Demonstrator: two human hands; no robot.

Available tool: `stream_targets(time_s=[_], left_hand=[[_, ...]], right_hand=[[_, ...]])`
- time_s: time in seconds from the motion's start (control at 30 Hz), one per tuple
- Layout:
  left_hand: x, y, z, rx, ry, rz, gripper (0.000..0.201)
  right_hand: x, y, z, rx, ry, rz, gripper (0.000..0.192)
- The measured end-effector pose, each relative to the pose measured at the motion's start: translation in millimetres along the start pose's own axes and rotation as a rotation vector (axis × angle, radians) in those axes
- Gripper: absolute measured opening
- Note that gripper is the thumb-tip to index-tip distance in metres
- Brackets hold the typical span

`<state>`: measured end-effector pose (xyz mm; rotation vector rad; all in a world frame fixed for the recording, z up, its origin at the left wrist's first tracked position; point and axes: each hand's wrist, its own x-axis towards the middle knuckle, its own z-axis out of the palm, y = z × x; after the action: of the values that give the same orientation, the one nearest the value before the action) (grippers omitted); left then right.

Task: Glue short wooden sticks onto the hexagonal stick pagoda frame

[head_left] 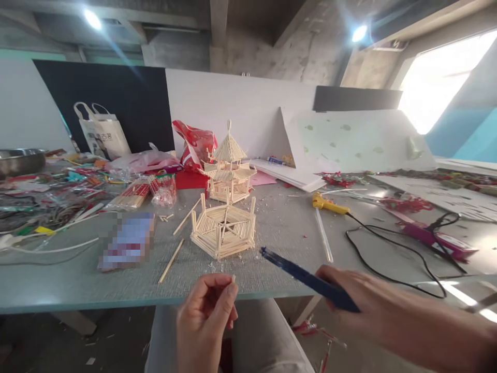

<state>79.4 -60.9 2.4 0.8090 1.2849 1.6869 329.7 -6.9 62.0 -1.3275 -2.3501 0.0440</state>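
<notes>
My left hand point(209, 316) is closed in a pinch just off the table's front edge. A tiny pale tip point(233, 278), which looks like a bit of stick, shows between thumb and forefinger. My right hand point(345, 290) is wrapped round a long dark blue utility knife point(298, 272), its far end pointing left toward a hexagonal stick base point(223, 243) with short upright posts. No blade can be made out. Behind the base stands a small tiered pavilion point(230, 176) built of sticks. Two loose sticks, a front one point(171, 261) and a rear one point(187, 216), lie left of the base.
A yellow glue gun point(330, 204) with a black cord lies at right, a clear glue stick point(324, 235) by it. A blurred phone point(128, 241) lies at left. Bundled sticks point(130, 194), plastic bags and scraps crowd the left side. White boards point(357, 142) lean behind.
</notes>
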Motion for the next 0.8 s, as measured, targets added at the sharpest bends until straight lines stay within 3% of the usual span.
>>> stream_targets(time_s=[0.1,0.23,0.37,0.57,0.8], left_hand=[[-0.1,1.8,5.1,0.075,0.015,0.052,0.016],[1.4,1.2,9.6,0.146,0.001,0.085,0.015],[1.0,1.2,12.4,0.259,0.035,0.082,0.015],[1.1,-0.2,13.6,0.360,0.085,0.153,0.016],[3.1,-6.0,12.7,0.288,0.076,0.220,0.021]], right_hand=[[11.0,-26.0,1.1,-0.037,-0.227,-0.115,0.021],[13.9,-46.0,3.5,-0.101,-0.213,-0.204,0.024],[11.4,-45.9,5.0,-0.114,-0.217,-0.266,0.024],[6.4,-41.7,11.0,-0.093,-0.270,-0.158,0.028],[8.8,-54.5,6.5,-0.022,-0.406,0.088,0.025]])
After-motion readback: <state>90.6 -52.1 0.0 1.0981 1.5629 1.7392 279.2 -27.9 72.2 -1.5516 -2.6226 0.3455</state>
